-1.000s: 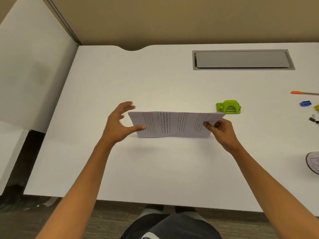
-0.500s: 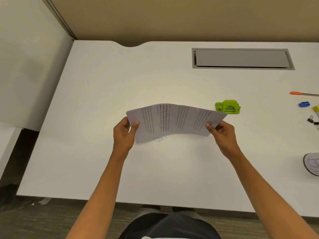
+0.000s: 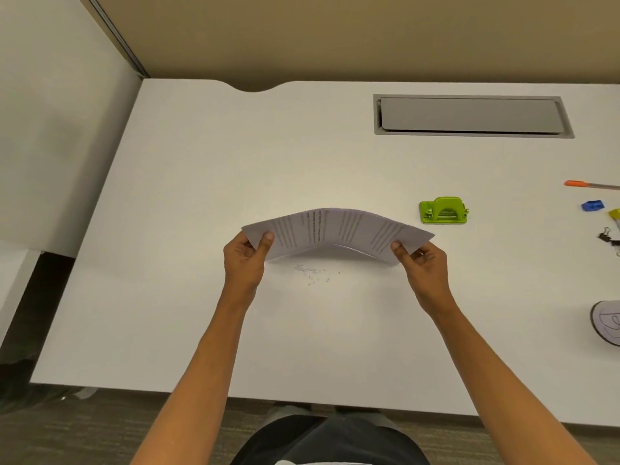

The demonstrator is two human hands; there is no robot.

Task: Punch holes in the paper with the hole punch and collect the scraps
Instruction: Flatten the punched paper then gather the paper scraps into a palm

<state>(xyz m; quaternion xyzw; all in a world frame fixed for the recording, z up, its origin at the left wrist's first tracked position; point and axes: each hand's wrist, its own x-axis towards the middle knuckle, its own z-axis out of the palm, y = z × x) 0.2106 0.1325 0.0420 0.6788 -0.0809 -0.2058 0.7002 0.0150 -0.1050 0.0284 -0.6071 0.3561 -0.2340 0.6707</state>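
Paper (image 3: 335, 229) printed with text columns, bowed upward in the middle, held above the table (image 3: 201, 182). Left hand (image 3: 246, 260) pinches its left edge, right hand (image 3: 422, 263) pinches its right edge. Small scraps (image 3: 310, 273) scattered on table beneath. Green punch (image 3: 443, 211) just beyond the paper's right corner.

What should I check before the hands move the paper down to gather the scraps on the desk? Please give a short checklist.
1. Left hand grips the paper: ok.
2. Right hand grips the other end: ok.
3. Paper lifted off the desk: ok.
4. Scraps in view, not covered: ok.
5. Hole punch stands apart from the scraps: ok.
6. All scraps out of the punch: cannot tell.
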